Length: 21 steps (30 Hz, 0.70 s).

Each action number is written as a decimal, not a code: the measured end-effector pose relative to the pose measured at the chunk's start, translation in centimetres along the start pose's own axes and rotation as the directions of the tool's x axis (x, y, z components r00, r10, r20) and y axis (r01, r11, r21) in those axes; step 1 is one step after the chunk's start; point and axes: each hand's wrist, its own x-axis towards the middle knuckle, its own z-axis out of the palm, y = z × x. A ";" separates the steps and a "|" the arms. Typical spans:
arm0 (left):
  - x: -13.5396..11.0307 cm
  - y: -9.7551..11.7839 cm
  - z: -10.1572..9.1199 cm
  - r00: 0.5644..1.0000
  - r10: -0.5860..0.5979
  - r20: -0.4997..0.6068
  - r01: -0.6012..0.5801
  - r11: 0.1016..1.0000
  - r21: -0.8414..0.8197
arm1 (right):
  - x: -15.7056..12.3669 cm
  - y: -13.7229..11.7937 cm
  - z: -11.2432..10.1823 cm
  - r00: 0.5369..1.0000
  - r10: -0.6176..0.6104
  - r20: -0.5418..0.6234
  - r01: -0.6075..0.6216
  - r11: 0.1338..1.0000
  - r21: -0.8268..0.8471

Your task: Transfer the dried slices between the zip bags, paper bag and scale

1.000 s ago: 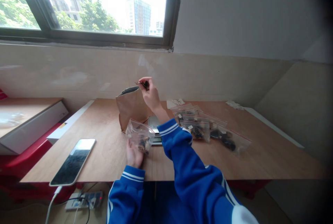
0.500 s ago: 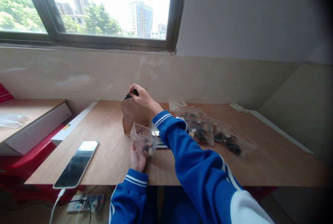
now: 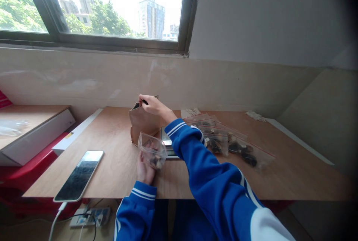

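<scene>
My left hand [image 3: 145, 170] is closed around the lower part of a clear zip bag [image 3: 152, 147], whose mouth stands open. Dark and tan lumps, perhaps dried mushrooms, lie at its bottom. Just beyond it, a brown paper bag [image 3: 142, 122] stands upright with its top open. At that opening my right hand [image 3: 151, 103] has its fingers curled in, with a small dark piece [image 3: 145, 102] showing between them. Behind the clear bag and my right sleeve, a flat device like a scale [image 3: 171, 152] is partly hidden.
Several filled zip bags [image 3: 237, 140] overlap on the table [image 3: 291, 174] to the right. A phone [image 3: 79, 175] with a white cable lies at the left front edge. White scraps [image 3: 256, 116] rest along the back. A power strip [image 3: 91, 216] sits below.
My right hand has sunk slightly at the paper bag's opening, and less of the dark piece shows. My left hand and the clear bag have shifted slightly left along with the whole view.
</scene>
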 end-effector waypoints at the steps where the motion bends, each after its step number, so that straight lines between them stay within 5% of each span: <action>1: 0.0 0.0 -0.1 1.000 0.005 0.010 -0.005 1.000 0.002 | 0.1 -0.2 0.0 1.000 0.016 0.022 -0.015 0.998 -0.057; 9: 0.4 -0.3 -1.0 0.998 -0.008 0.062 0.009 1.000 -0.010 | 0.0 -2.3 -0.6 0.963 0.258 0.077 -0.193 0.860 -0.472; 21: 0.0 -0.4 -0.1 1.000 0.005 0.016 -0.006 0.997 0.075 | 0.2 -3.0 -0.6 0.945 0.315 0.090 -0.261 0.889 -0.378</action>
